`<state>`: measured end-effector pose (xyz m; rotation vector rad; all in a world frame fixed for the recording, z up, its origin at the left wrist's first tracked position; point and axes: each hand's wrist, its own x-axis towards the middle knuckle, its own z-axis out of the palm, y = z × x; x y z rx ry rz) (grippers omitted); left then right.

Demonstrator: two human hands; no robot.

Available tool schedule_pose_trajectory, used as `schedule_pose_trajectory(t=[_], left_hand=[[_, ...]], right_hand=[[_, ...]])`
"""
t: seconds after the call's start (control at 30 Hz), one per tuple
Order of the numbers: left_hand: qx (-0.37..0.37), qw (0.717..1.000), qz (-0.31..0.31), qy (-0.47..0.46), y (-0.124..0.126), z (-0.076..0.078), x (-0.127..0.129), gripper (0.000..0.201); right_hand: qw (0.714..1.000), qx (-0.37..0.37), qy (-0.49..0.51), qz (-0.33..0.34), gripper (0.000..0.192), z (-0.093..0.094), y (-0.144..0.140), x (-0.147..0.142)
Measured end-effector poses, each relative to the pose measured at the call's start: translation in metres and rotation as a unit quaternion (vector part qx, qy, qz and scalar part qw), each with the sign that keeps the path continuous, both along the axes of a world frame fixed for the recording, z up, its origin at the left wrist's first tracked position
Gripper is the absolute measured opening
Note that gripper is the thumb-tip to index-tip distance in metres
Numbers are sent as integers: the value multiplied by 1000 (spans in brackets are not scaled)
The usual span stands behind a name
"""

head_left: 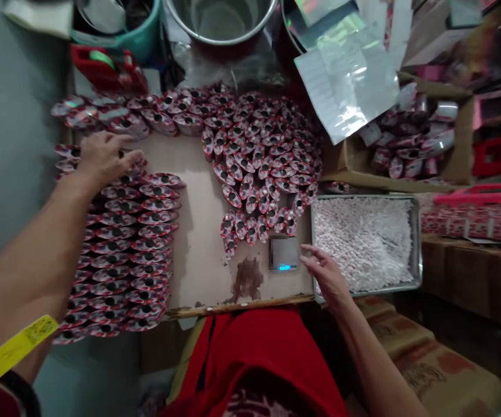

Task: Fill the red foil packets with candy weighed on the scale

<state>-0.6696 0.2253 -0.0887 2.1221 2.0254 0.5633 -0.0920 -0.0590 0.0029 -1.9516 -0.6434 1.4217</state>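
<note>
The left hand (105,155) lies flat, fingers spread and gripping nothing, on the top of the stacked pouches (132,255), two neat overlapping columns of glossy red-and-silver packets, each with a dark round spot, at the left of the cardboard board (198,243). The right hand (326,273) hovers loosely open and empty at the near corner of the metal tray (415,243), which holds a heap of small white pellets (363,243). Just beside its fingertips sits a small scale (283,253), its face blurred. Judging by the layout, the stacked pouches look finished, while the loose pouches (259,156) fanned across the board's far side and more in the cardboard box (410,145) seem still unsorted.
</note>
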Motion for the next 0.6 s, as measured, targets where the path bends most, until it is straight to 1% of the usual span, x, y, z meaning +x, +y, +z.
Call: schedule_pose_trajectory(t=[0.07, 0.1, 0.13, 0.17, 0.2, 0.23, 0.27, 0.3, 0.33, 0.37, 0.43, 0.47, 0.53, 0.6], left_hand=[[33, 999, 8, 5, -26, 7, 20, 67], [36, 999, 2, 3, -46, 13, 36, 60], [46, 999, -5, 0, -71, 20, 55, 51], [35, 999, -24, -5, -99, 26, 79, 41], [44, 999, -25, -19, -130, 30, 104, 33], [40, 998, -24, -32, -162, 33, 131, 27], [26, 998, -30, -43, -194, 33, 158, 24], [20, 998, -32, -56, -225, 31, 183, 21], [9, 997, -29, -66, -254, 28, 206, 20], [6, 997, -12, -76, -280, 24, 226, 20], [11, 995, 39, -96, -322, 15, 255, 20], [17, 992, 64, -104, -339, 11, 265, 21], [26, 989, 97, -113, -364, 4, 277, 22], [26, 986, 118, -112, -383, 1, 282, 21]], right_hand=[[992, 48, -69, 98, 50, -8, 12, -1], [979, 67, -113, 156, 47, -14, 18, -4], [958, 78, -163, 220, 44, -20, 23, -8], [928, 81, -217, 293, 43, -26, 28, -14], [884, 80, -271, 373, 45, -33, 34, -20], [829, 76, -321, 451, 48, -39, 39, -27], [772, 71, -360, 518, 52, -45, 45, -33], [722, 68, -385, 571, 54, -50, 51, -39], [683, 68, -398, 609, 55, -55, 58, -44], [657, 69, -403, 633, 55, -59, 64, -47], [632, 77, -404, 657, 50, -65, 77, -50], [617, 83, -403, 671, 48, -67, 83, -50], [587, 102, -393, 701, 42, -65, 92, -47], [557, 124, -371, 732, 37, -57, 93, -42]])
